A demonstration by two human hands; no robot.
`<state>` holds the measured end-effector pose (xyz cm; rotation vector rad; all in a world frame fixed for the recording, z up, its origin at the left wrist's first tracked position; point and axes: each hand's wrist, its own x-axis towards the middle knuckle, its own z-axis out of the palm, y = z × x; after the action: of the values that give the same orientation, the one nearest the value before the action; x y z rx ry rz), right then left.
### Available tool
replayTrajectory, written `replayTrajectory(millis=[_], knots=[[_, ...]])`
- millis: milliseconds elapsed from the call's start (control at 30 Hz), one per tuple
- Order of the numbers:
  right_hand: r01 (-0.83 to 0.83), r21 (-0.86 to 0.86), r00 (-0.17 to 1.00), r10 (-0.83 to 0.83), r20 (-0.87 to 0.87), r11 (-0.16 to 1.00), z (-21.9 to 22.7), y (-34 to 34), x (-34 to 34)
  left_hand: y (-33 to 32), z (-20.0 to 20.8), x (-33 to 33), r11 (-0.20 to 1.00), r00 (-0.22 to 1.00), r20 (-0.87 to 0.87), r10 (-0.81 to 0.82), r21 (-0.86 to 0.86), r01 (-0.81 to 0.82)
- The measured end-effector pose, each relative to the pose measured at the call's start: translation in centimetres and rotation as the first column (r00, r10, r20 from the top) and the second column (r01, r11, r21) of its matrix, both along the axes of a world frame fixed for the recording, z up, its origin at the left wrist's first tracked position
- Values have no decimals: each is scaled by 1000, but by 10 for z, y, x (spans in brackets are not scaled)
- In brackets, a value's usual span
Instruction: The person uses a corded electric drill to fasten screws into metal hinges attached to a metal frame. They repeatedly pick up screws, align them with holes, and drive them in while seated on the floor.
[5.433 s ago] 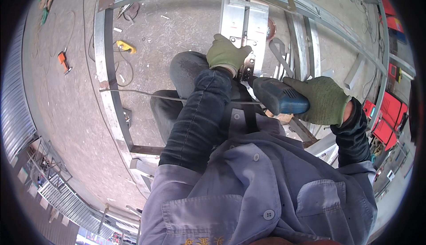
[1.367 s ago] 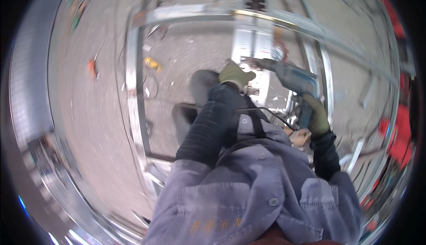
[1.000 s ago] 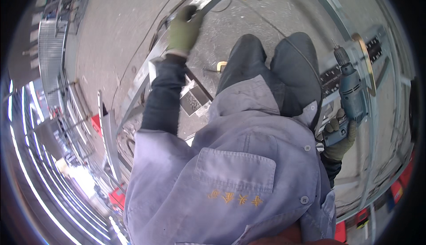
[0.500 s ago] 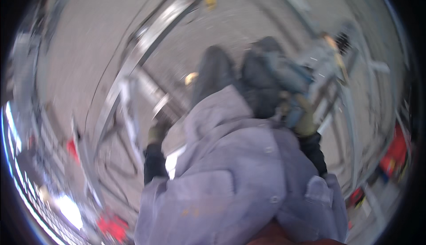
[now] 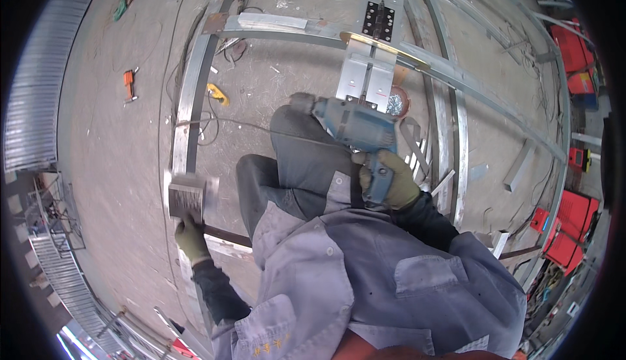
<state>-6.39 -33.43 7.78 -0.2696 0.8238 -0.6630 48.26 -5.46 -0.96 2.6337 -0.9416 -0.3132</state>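
Observation:
My right hand point(image 5: 399, 180), in an olive glove, grips the handle of a blue power drill point(image 5: 362, 125). The drill lies across above my thighs, its front end toward the left. My left hand point(image 5: 190, 237), also gloved, holds the near edge of a small open metal box point(image 5: 186, 197). Dark thin pieces show inside it, smeared by motion. The box is over the left steel bar point(image 5: 195, 112) of a frame. Ahead of the drill, two bright metal plates point(image 5: 365, 76) with a black perforated hinge piece point(image 5: 378, 22) lie across the far bar point(image 5: 319, 30).
A round bowl of small metal pieces point(image 5: 396, 102) stands beside the plates. A yellow tool point(image 5: 218, 94) and an orange tool point(image 5: 129, 85) lie on the floor. A cable point(image 5: 261, 126) crosses the frame. Long steel bars point(image 5: 456, 145) and red cases point(image 5: 570, 220) are at the right.
My view has turned and steadied after heavy blur. The box in my left hand is now farther out to the left; the drill in my right hand sits across my thighs.

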Motion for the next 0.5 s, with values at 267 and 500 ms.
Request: replayTrajectory(millis=[267,500], knots=[[392,-175,905,-412,-105,903,-4,-2,-85,-373,37,-170,875,867,-274,-417,-380,300],[560,-175,809,-580,-97,810,-6,19,-122,-515,22,-340,750,721,-237,-651,-54,659]])
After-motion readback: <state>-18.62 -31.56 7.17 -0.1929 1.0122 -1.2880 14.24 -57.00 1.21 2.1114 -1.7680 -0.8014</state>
